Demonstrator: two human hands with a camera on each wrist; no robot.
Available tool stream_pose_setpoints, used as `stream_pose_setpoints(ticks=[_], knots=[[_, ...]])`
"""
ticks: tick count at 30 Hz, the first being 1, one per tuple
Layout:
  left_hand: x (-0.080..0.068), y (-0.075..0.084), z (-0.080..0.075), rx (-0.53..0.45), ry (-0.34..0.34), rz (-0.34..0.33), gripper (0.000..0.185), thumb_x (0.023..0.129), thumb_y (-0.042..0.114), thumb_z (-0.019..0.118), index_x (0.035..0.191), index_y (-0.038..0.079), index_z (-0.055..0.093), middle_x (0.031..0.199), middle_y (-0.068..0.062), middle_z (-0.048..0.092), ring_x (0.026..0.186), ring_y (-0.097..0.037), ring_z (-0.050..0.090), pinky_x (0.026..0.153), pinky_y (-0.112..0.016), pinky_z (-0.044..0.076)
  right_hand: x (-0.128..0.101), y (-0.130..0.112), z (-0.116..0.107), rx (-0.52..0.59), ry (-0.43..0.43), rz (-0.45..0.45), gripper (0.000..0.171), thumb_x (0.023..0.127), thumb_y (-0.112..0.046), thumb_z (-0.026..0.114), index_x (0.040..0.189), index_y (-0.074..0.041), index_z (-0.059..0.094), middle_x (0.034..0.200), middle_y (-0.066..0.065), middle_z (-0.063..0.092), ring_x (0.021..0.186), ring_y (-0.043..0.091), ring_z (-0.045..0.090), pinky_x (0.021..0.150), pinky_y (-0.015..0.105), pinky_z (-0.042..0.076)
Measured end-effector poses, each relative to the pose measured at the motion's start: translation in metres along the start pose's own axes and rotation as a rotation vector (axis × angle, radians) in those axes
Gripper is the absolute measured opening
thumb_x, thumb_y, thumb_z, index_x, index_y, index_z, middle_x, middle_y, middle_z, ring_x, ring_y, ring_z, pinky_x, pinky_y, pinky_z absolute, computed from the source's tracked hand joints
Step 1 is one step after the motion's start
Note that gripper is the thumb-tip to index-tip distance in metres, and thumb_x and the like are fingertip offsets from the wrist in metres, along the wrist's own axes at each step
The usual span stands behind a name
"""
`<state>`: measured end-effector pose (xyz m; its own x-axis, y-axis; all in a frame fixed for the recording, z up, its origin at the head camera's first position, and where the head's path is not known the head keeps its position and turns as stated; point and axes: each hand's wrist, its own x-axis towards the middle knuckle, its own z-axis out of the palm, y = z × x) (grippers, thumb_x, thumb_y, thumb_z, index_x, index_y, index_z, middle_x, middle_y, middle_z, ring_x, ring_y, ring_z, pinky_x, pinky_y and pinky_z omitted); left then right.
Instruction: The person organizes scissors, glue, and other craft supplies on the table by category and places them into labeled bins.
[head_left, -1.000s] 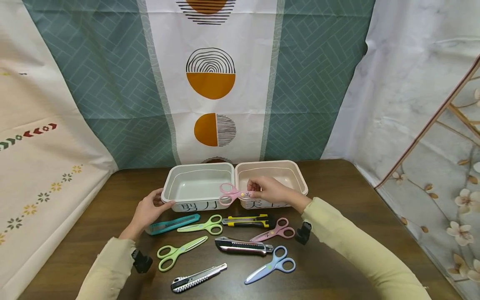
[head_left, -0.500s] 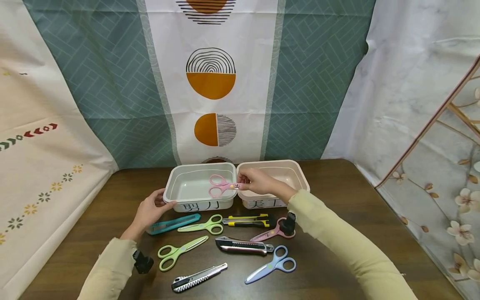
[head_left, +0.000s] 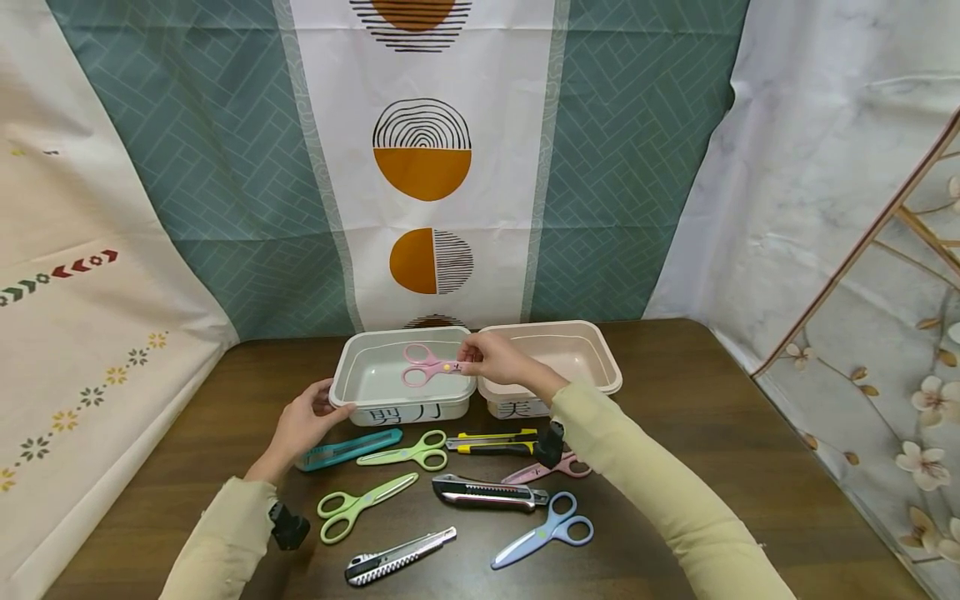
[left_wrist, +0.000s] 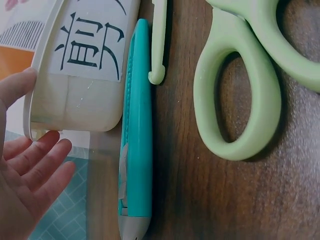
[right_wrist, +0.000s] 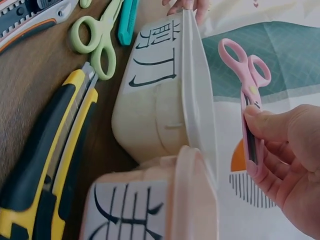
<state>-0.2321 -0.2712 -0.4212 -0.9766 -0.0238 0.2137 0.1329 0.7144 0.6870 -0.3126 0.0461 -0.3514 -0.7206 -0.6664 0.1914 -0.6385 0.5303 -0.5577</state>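
Observation:
My right hand (head_left: 501,361) pinches a pair of pink scissors (head_left: 425,367) by the blade end, handle loops pointing left, over the pale grey-green bin (head_left: 420,412). The right wrist view shows thumb and fingers around the blades of these scissors (right_wrist: 247,75). At the bin's left end, my left hand (head_left: 303,421) holds the front corner. In the left wrist view, its thumb (left_wrist: 20,86) lies on the rim and its fingers are just past the corner. A teal box cutter (left_wrist: 137,130) lies close below that hand.
A pinkish-beige bin (head_left: 611,379) stands right beside the grey-green one; both carry labels. On the wooden table lie green scissors (head_left: 363,502), blue scissors (head_left: 543,533), a yellow-black box cutter (head_left: 491,442), black-grey cutters (head_left: 487,493) and more pink scissors (head_left: 528,473) partly behind the right wrist camera.
My right hand has carried the pink scissors leftward, from the front between the bins to over the grey-green bin. My left hand stays at that bin's corner.

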Motion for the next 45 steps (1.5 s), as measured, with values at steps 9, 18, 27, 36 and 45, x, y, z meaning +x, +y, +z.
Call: stream_pose_setpoints(ticks=[9,18,27,36,45], knots=[[0.000,-0.002,-0.001,-0.004,0.006,-0.006,0.063,0.083,0.031,0.066,0.128,-0.006,0.042,0.105,-0.022,0.059,0.092,-0.032,0.058,0.076,-0.043,0.048,0.012,0.001,0.010,-0.024,0.004,0.020,0.008,0.082,-0.007,0.066,0.089,-0.002,0.064,0.076,0.004,0.059,0.067,0.012,0.050,0.062,0.021,0.041],[0.000,-0.001,-0.003,-0.006,0.003,-0.007,0.063,0.083,0.032,0.066,0.128,-0.005,0.043,0.105,-0.021,0.059,0.092,-0.032,0.058,0.077,-0.042,0.049,0.023,0.003,0.019,0.019,-0.023,0.004,0.008,0.083,-0.002,0.063,0.090,0.001,0.066,0.079,0.008,0.062,0.070,0.013,0.053,0.063,0.020,0.043],[0.002,0.001,-0.002,0.003,-0.010,0.005,0.062,0.082,0.031,0.067,0.127,-0.005,0.044,0.104,-0.021,0.060,0.092,-0.032,0.059,0.076,-0.043,0.049,0.029,0.006,0.030,0.088,0.023,0.054,0.010,0.081,-0.003,0.066,0.090,0.001,0.068,0.081,0.009,0.066,0.074,0.014,0.057,0.066,0.020,0.046],[0.000,0.001,-0.003,-0.010,-0.010,0.006,0.061,0.082,0.029,0.067,0.127,-0.006,0.044,0.103,-0.020,0.060,0.090,-0.031,0.059,0.075,-0.042,0.049,0.036,0.007,0.039,0.081,0.024,0.057,0.009,0.079,-0.007,0.069,0.086,-0.001,0.071,0.080,0.007,0.068,0.068,0.009,0.057,0.062,0.018,0.045],[0.000,-0.004,-0.002,-0.014,-0.004,0.006,0.062,0.082,0.030,0.067,0.127,-0.005,0.044,0.104,-0.020,0.060,0.091,-0.030,0.059,0.076,-0.041,0.049,0.039,0.006,0.048,0.027,0.073,0.043,0.005,0.079,-0.004,0.069,0.080,0.000,0.072,0.078,0.007,0.069,0.074,0.016,0.059,0.063,0.021,0.045]])
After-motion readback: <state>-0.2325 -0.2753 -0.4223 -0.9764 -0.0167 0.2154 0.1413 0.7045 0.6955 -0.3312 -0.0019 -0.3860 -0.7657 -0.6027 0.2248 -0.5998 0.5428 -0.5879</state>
